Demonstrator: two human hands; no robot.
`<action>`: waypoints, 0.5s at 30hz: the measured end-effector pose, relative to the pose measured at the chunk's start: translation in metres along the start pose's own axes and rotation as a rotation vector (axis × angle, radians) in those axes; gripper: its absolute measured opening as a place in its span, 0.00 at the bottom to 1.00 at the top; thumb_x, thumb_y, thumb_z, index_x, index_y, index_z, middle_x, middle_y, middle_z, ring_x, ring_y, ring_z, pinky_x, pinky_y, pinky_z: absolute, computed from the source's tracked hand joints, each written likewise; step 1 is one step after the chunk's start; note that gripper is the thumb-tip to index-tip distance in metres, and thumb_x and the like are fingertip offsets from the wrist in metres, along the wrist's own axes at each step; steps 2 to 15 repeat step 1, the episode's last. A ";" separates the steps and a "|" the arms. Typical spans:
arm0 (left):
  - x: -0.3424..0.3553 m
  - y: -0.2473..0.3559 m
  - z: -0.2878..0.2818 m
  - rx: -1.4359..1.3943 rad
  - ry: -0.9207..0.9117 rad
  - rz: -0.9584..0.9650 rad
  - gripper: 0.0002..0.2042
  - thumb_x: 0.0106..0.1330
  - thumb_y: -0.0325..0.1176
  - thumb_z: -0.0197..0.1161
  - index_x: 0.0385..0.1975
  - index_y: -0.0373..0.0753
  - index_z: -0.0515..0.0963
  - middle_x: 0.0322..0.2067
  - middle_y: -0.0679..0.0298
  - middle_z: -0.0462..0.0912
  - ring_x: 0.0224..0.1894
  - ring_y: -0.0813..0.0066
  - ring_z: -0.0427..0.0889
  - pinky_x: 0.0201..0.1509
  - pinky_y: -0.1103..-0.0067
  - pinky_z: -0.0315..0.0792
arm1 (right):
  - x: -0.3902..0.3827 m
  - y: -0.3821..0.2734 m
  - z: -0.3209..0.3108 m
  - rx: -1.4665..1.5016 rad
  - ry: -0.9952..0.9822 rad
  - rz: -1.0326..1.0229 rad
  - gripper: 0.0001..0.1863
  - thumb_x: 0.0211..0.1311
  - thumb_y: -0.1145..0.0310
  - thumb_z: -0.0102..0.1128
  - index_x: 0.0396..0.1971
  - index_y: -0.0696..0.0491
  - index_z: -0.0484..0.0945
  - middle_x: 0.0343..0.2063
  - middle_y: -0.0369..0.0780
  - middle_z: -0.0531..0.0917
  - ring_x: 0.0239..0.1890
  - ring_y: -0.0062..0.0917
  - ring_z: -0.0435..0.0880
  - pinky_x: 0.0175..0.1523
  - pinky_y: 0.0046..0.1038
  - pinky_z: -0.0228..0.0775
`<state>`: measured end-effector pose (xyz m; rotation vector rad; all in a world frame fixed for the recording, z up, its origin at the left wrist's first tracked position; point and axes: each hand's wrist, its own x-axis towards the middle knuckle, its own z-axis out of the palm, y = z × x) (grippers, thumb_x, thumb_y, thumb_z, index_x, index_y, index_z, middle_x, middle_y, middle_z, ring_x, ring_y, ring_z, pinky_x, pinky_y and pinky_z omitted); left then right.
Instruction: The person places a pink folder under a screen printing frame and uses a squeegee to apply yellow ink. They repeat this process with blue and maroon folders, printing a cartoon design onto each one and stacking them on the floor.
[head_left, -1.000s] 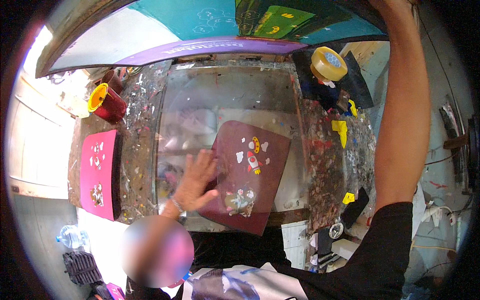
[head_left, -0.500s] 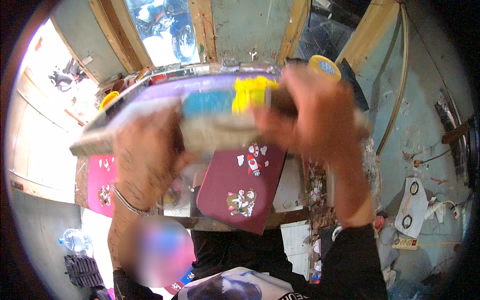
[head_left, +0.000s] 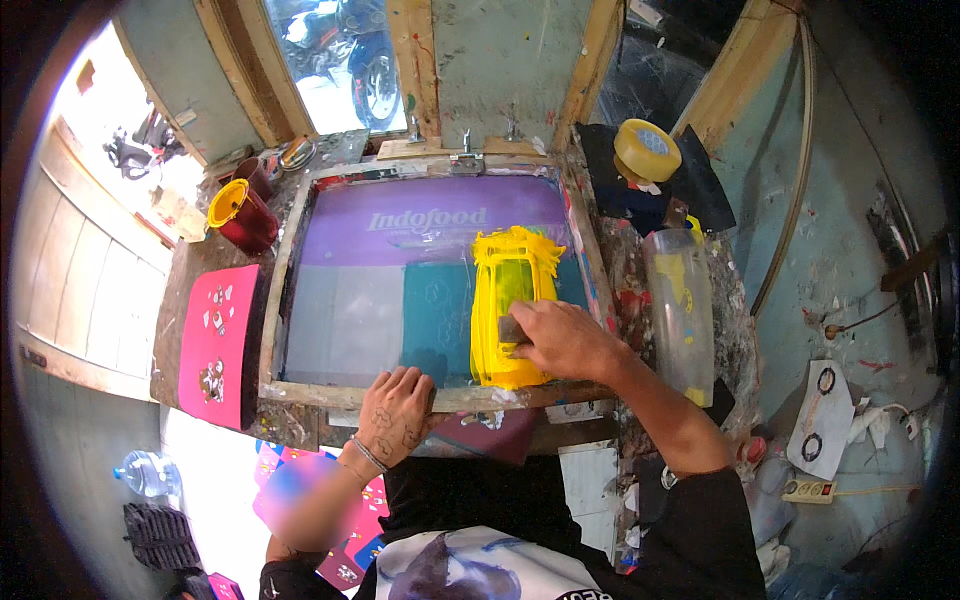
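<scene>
A wooden screen-printing frame (head_left: 335,393) lies flat on the worktable, its purple, grey and teal mesh (head_left: 345,320) facing up. My left hand (head_left: 395,415) grips the near rail, fingers over the top. On the right part of the mesh, my right hand (head_left: 565,340) is closed around a small squeegee (head_left: 510,329), partly covered by my fingers. Thick yellow ink (head_left: 488,360) surrounds it, heaped at the far end. Beneath the frame, a maroon sheet (head_left: 500,435) shows only its near part.
A pink printed sheet (head_left: 222,345) sits left of the frame, near a dark red ink pot (head_left: 252,228). Metal hinge clamps (head_left: 466,160) hold the far rail. At right are a tape roll (head_left: 650,155) and a clear plastic container (head_left: 683,320).
The frame has come down flat over the maroon sheet. My left hand has shifted to its near rail, and my right hand has moved nearer to me with the squeegee.
</scene>
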<state>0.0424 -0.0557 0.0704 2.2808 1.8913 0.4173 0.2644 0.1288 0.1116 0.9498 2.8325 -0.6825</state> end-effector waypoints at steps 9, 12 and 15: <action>-0.001 -0.002 0.001 -0.007 -0.010 0.001 0.20 0.53 0.44 0.74 0.36 0.39 0.74 0.34 0.59 0.75 0.42 0.57 0.77 0.47 0.66 0.70 | 0.005 0.004 0.000 0.021 -0.065 0.042 0.22 0.58 0.63 0.67 0.50 0.56 0.75 0.47 0.51 0.84 0.55 0.46 0.82 0.62 0.45 0.70; -0.001 -0.002 0.001 -0.007 -0.010 0.001 0.20 0.53 0.44 0.74 0.36 0.39 0.74 0.34 0.59 0.75 0.42 0.57 0.77 0.47 0.66 0.70 | 0.005 0.004 0.000 0.021 -0.065 0.042 0.22 0.58 0.63 0.67 0.50 0.56 0.75 0.47 0.51 0.84 0.55 0.46 0.82 0.62 0.45 0.70; -0.001 -0.002 0.001 -0.007 -0.010 0.001 0.20 0.53 0.44 0.74 0.36 0.39 0.74 0.34 0.59 0.75 0.42 0.57 0.77 0.47 0.66 0.70 | 0.005 0.004 0.000 0.021 -0.065 0.042 0.22 0.58 0.63 0.67 0.50 0.56 0.75 0.47 0.51 0.84 0.55 0.46 0.82 0.62 0.45 0.70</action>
